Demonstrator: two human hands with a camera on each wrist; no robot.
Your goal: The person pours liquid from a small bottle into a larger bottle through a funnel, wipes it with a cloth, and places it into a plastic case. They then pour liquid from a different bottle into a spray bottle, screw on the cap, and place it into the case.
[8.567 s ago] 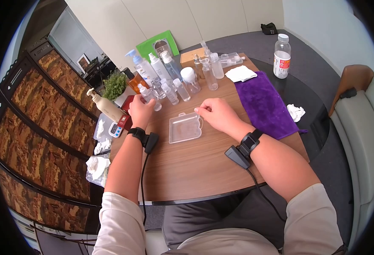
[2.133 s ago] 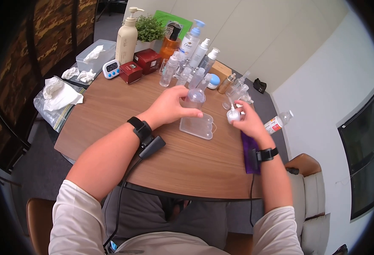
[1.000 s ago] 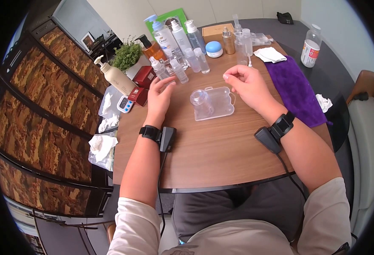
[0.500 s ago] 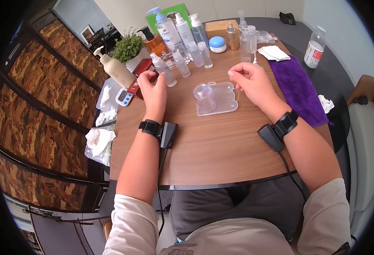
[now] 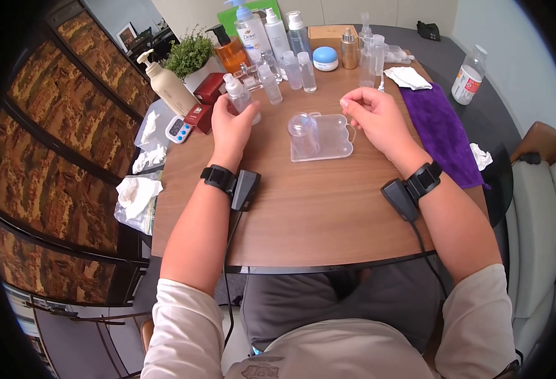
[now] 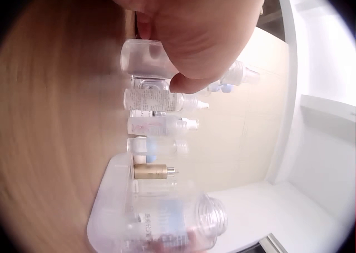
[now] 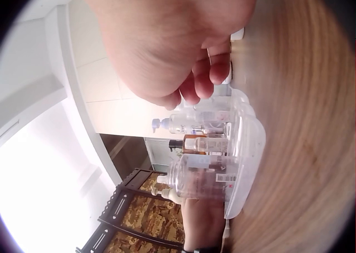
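Note:
My left hand (image 5: 232, 129) is around a clear spray bottle (image 5: 238, 96), thumb on one side and fingers on the other; in the left wrist view the bottle (image 6: 146, 58) stands upright, partly hidden by the hand (image 6: 206, 30). A wide clear jar (image 5: 304, 136) without a lid stands in the left part of a shallow clear tray (image 5: 335, 140). Right of the tray, my right hand (image 5: 379, 120) hovers with loosely curled fingers and nothing in them. The right wrist view shows this hand (image 7: 178, 47) beside the jar (image 7: 203, 178) and tray (image 7: 250, 153).
Small bottles (image 5: 306, 72), a blue-lidded jar (image 5: 325, 59) and pump bottles (image 5: 251, 35) stand at the back. Red boxes (image 5: 199, 118) and a timer (image 5: 178, 129) are at the left. A purple cloth (image 5: 445, 136) and white cloth (image 5: 407, 78) lie at the right.
The jar, held by my left hand earlier, now stands in the tray. My left hand has moved to the spray bottle. My right hand has left the small white item it held.

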